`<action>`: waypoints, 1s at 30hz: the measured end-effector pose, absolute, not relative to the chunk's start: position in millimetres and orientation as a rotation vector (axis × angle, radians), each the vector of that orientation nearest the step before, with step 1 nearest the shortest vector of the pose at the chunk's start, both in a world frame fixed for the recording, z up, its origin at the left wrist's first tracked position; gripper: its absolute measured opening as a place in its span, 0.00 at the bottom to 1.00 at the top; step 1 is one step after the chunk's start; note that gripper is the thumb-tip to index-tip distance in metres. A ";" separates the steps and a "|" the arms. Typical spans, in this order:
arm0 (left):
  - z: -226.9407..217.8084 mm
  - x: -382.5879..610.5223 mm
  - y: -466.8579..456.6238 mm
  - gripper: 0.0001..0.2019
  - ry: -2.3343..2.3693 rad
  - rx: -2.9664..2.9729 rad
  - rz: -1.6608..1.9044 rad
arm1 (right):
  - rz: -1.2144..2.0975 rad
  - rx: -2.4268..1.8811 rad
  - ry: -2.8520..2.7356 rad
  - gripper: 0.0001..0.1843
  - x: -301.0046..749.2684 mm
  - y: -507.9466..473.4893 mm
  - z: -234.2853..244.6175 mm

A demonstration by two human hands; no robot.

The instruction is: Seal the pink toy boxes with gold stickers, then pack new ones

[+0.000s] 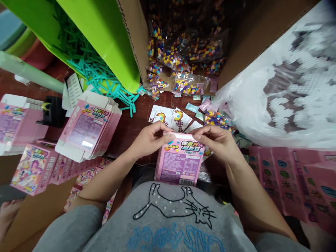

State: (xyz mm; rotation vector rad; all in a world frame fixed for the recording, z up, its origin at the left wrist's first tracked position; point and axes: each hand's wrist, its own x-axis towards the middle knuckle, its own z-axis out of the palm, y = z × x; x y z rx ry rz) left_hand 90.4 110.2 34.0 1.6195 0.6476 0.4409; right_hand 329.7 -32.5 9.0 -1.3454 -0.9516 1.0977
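Observation:
A pink and purple printed box [181, 162] is held upright close to my body, its back panel with text and a barcode facing up at me. My left hand [154, 138] pinches the top left corner, thumb on the near face. At the top right corner my right hand [216, 140] grips in the same way, thumb and fingers along the upper edge. The white flap edge shows between the two hands. Just beyond the box lie several white pattern cards [181, 117] with pixel pictures, partly hidden by the box and my right hand.
Flattened pink boxes [88, 126] are stacked at left, beside a black tape dispenser [54, 110] and filled boxes [34, 168]. A green bin [105, 38] spills teal sticks. A carton [132, 38] holds bags of colored beads [189, 84]. A plastic bag [244, 105] with white pieces and pink printed sheets [288, 178] lie right.

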 end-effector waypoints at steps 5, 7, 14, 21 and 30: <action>15.8 64.0 99.9 0.21 0.610 1.663 0.559 | 1.107 -1.358 -1.177 0.10 333.3 -30.1 14.1; 12.3 49.7 98.1 0.13 0.620 1.635 0.639 | 1.056 -1.351 -1.315 0.13 329.4 -8.7 16.7; 1.6 -32.3 94.0 0.15 1.085 1.395 0.964 | 0.709 -1.654 -1.852 0.15 230.8 165.5 6.6; -30.4 -94.4 67.3 0.23 1.520 1.253 1.104 | 0.553 -1.924 -2.022 0.25 148.3 261.5 6.0; -39.1 -63.8 62.3 0.21 1.670 1.326 1.135 | 0.536 -1.849 -2.063 0.18 229.4 218.5 37.2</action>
